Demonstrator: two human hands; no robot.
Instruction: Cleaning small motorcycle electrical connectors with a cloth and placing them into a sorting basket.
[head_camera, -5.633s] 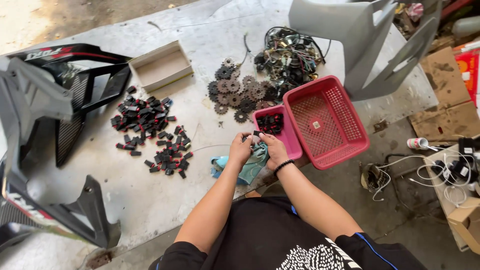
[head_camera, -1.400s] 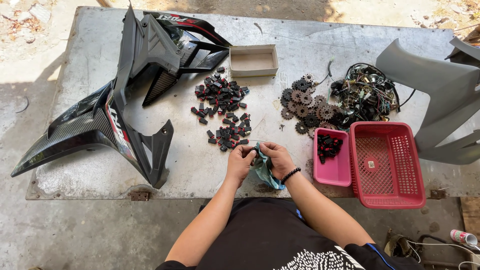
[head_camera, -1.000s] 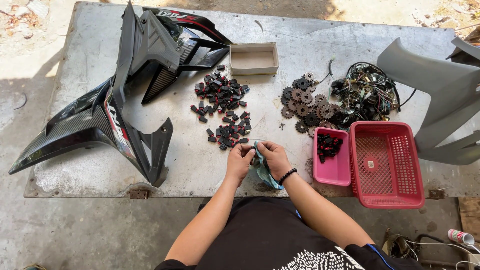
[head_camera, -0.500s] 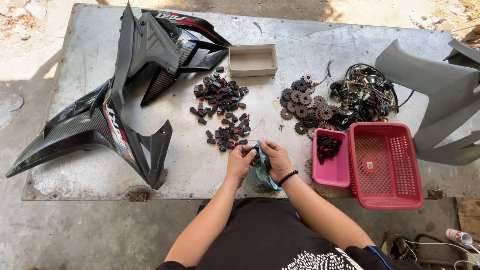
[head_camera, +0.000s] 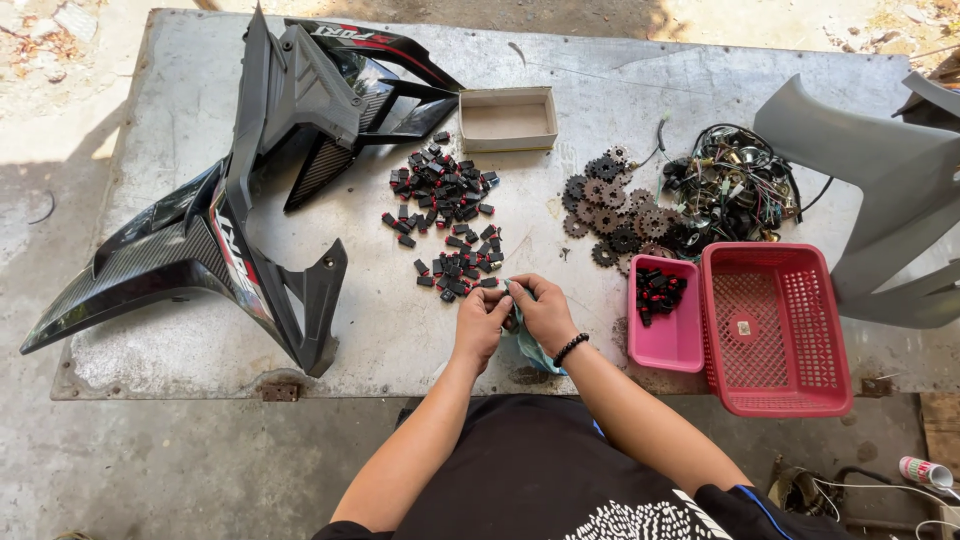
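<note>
My left hand (head_camera: 482, 322) and my right hand (head_camera: 543, 312) meet over the near edge of the grey metal table (head_camera: 400, 330). Together they pinch a small part wrapped in a teal cloth (head_camera: 527, 345) that hangs below my right palm. The part itself is mostly hidden by my fingers. Just beyond my hands lies a pile of small black and red switches (head_camera: 450, 215). A pink tray (head_camera: 667, 318) with a few of the same switches sits to the right of my right hand.
A black motorcycle fairing (head_camera: 250, 200) fills the table's left. A small cardboard box (head_camera: 508, 118), a pile of sprockets (head_camera: 610, 210) and a wire bundle (head_camera: 735, 190) lie further back. A red basket (head_camera: 775, 330) and a grey fairing (head_camera: 870, 190) stand at the right.
Compared with 5.6 s ago my view has swung square to the table. In the last second my hands stayed put, making only small finger movements on the cloth.
</note>
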